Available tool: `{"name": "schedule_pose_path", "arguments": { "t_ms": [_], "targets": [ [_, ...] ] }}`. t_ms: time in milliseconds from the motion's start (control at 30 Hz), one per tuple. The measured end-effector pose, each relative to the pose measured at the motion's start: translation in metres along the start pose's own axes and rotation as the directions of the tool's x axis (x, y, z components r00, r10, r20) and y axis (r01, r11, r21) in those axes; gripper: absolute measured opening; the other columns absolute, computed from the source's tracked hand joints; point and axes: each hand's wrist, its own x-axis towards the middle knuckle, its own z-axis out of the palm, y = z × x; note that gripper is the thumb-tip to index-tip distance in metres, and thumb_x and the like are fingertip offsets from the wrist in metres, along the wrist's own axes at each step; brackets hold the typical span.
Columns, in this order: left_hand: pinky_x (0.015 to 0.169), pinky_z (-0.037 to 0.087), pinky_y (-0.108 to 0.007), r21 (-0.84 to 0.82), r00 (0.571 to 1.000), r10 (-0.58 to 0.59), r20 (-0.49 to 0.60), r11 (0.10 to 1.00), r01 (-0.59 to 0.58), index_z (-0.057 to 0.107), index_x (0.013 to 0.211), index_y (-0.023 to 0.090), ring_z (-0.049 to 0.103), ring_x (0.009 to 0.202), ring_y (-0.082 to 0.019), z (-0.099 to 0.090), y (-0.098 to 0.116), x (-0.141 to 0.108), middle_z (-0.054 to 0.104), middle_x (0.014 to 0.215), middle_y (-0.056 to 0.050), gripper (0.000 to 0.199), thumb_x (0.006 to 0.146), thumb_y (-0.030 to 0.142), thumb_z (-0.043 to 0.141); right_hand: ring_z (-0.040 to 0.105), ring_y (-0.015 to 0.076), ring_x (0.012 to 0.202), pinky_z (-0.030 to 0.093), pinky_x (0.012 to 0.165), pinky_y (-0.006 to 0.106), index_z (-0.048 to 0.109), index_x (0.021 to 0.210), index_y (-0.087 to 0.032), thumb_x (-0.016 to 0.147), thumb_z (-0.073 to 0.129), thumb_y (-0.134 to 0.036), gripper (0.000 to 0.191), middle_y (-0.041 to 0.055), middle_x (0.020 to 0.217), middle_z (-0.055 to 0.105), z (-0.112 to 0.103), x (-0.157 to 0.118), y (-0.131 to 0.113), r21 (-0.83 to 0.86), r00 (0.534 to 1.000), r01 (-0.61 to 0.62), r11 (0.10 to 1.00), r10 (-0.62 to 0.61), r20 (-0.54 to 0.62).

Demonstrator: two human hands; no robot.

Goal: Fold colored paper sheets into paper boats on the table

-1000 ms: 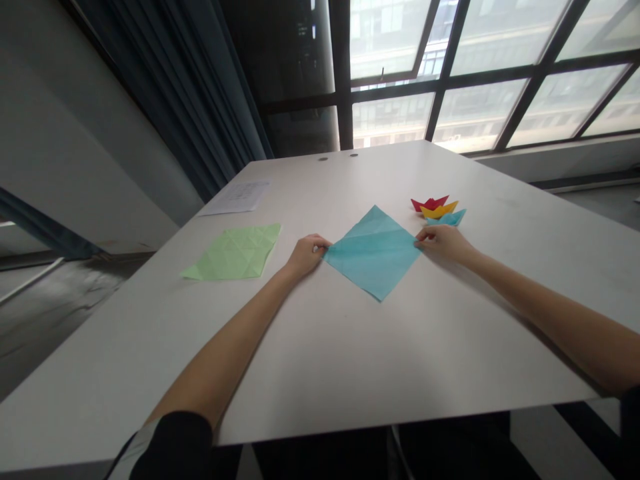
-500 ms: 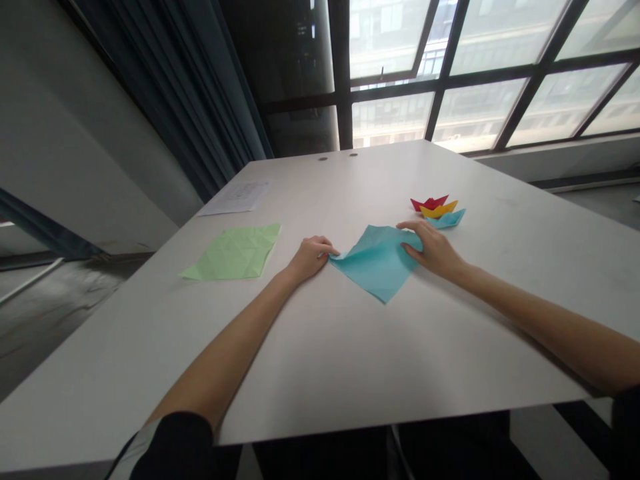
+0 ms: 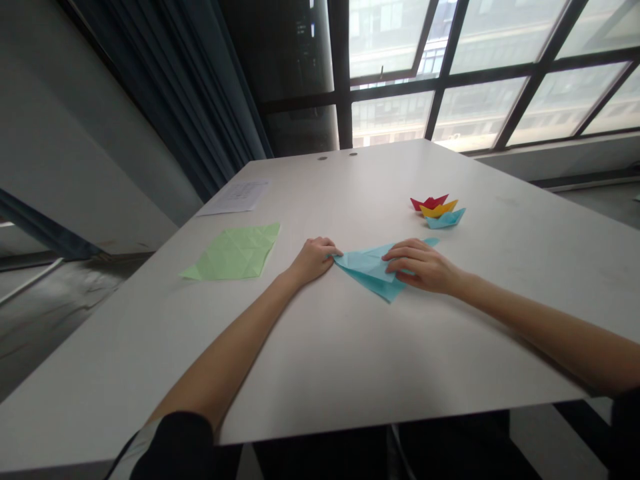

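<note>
A light blue sheet of paper (image 3: 367,262) lies on the table between my hands, its far half folded over toward me, with the lower layer showing beneath along the near edge. At its left corner, my left hand (image 3: 316,259) is closed, thumb and fingers pinching the paper. My right hand (image 3: 423,267) is on the right part of the fold, fingers bent over the upper flap and gripping it. Part of the right corner pokes out behind that hand; the paper under the palm is hidden.
A creased green sheet (image 3: 235,252) lies to the left on the white table (image 3: 320,360). Farther back is a printed white page (image 3: 237,197). Beyond my right hand stand folded paper boats: red (image 3: 429,203), yellow (image 3: 440,210) and blue (image 3: 446,219).
The far part of the blue paper has come over toward me, forming a fold. My right hand has moved left and nearer along with it. My left hand has stayed at the left corner.
</note>
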Motion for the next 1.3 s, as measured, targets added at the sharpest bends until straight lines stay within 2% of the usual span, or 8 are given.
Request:
{"name": "schedule_pose_path", "arguments": {
  "t_ms": [167, 300, 867, 1300],
  "targets": [
    [0.085, 0.041, -0.03, -0.051, 0.998, -0.055, -0.026, 0.997, 0.054, 0.069, 0.093, 0.022, 0.056, 0.093, -0.017, 0.005, -0.009, 0.0, 0.064, 0.097, -0.004, 0.032, 0.073, 0.012, 0.046, 0.055, 0.0151, 0.082, 0.042, 0.077, 0.031, 0.06, 0.089, -0.02, 0.086, 0.043, -0.018, 0.017, 0.0056, 0.089, 0.065, 0.006, -0.002, -0.004, 0.034, 0.974, 0.103, 0.994, -0.108, 0.201],
    [0.084, 0.042, -0.03, -0.071, 0.998, -0.046, -0.047, 0.997, 0.043, 0.069, 0.091, 0.021, 0.057, 0.09, -0.017, 0.008, -0.014, -0.001, 0.065, 0.094, -0.003, 0.03, 0.073, 0.011, 0.047, 0.054, 0.0157, 0.083, 0.041, 0.078, 0.031, 0.061, 0.09, -0.019, 0.087, 0.041, -0.018, 0.02, 0.0072, 0.09, 0.063, 0.013, -0.004, -0.004, 0.076, 0.956, 0.106, 0.991, -0.123, 0.266],
    [0.085, 0.043, -0.031, -0.079, 0.997, -0.061, -0.038, 0.995, 0.058, 0.069, 0.091, 0.022, 0.057, 0.09, -0.016, 0.008, -0.013, -0.002, 0.065, 0.095, -0.003, 0.03, 0.073, 0.011, 0.048, 0.053, 0.0158, 0.086, 0.04, 0.079, 0.032, 0.064, 0.089, -0.021, 0.084, 0.045, -0.016, 0.021, 0.0061, 0.091, 0.064, 0.019, -0.01, -0.002, 0.156, 0.937, 0.071, 0.985, -0.119, 0.327],
    [0.083, 0.043, -0.03, -0.083, 0.997, -0.058, -0.052, 0.995, 0.053, 0.069, 0.09, 0.022, 0.057, 0.088, -0.016, 0.012, -0.014, -0.001, 0.065, 0.092, -0.003, 0.029, 0.073, 0.011, 0.048, 0.055, 0.0161, 0.08, 0.04, 0.077, 0.032, 0.064, 0.091, -0.019, 0.079, 0.045, -0.015, 0.023, 0.0076, 0.087, 0.064, 0.015, -0.009, -0.006, 0.231, 0.936, 0.033, 0.972, -0.111, 0.334]
  ]
}}
